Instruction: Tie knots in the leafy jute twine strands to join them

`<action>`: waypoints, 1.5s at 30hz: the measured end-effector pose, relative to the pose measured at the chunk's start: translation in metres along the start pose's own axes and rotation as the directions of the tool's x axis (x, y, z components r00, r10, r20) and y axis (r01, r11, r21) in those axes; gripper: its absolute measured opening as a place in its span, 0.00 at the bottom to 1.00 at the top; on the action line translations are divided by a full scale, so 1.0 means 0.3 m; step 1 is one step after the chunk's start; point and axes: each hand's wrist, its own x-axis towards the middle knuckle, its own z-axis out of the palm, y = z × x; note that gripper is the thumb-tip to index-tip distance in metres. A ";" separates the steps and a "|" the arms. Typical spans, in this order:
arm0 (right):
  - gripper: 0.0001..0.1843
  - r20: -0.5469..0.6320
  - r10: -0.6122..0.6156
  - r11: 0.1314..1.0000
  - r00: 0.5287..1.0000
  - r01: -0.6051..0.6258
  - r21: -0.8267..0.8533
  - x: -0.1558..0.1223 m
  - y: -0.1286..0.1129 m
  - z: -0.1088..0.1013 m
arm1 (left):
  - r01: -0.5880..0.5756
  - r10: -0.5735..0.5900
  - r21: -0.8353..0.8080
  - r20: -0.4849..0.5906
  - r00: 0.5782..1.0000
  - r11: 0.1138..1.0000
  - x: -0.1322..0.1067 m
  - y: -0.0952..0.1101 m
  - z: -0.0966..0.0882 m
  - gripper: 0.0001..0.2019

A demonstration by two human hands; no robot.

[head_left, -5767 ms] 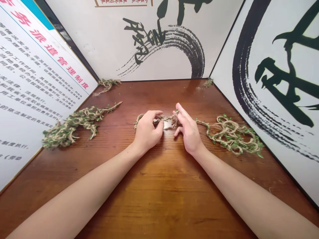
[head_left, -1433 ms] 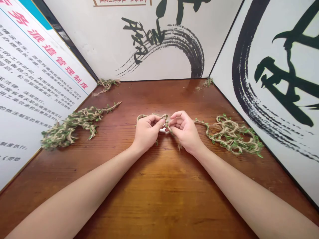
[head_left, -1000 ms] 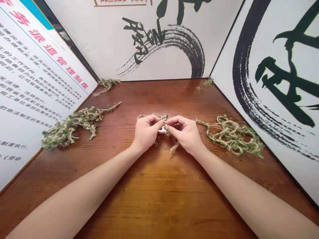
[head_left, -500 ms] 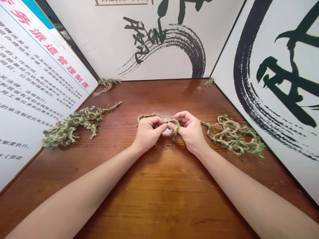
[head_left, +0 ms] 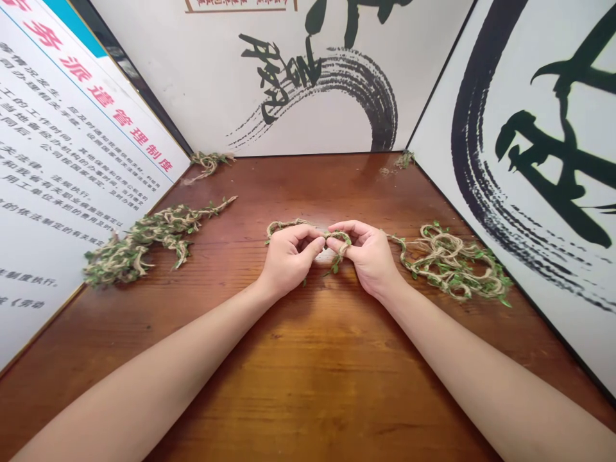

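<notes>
A tan twine with small green leaves (head_left: 342, 239) runs between my two hands and makes a small loop by the right fingers. My left hand (head_left: 290, 256) is closed, pinching the leafy twine between thumb and forefinger. Close beside it, my right hand (head_left: 370, 256) is closed on the same twine, with its thumb against the loop. One stretch of twine curves out behind the left hand. On the right, the strand leads into a loose coiled heap of leafy twine (head_left: 452, 260). The fingertips partly hide the twine where they grip it.
A braided bundle of leafy twine (head_left: 144, 240) lies on the brown wooden table (head_left: 308, 385) at left. A smaller tangle (head_left: 210, 162) sits at the back left corner, and green scraps (head_left: 404, 159) at the back right. Printed panels (head_left: 308, 90) wall three sides.
My right fingers have shifted slightly down, and the twine loop has moved a little to the right. The left hand has barely moved. Both still hold the twine.
</notes>
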 end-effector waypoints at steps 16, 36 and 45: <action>0.16 0.037 -0.173 0.971 0.984 0.177 -0.163 -0.008 0.014 0.004 | 0.213 -0.200 -0.154 0.098 0.975 0.965 0.009 0.008 0.012 0.10; 0.11 0.027 -0.225 0.945 0.974 0.225 -0.239 -0.020 0.021 0.008 | 0.074 -0.075 -0.015 -0.037 0.997 0.997 0.002 -0.008 0.030 0.04; 0.14 0.022 -0.272 0.911 0.962 0.264 -0.317 -0.034 0.015 0.012 | 0.123 -0.123 0.001 -0.012 0.992 0.992 0.000 -0.007 0.025 0.02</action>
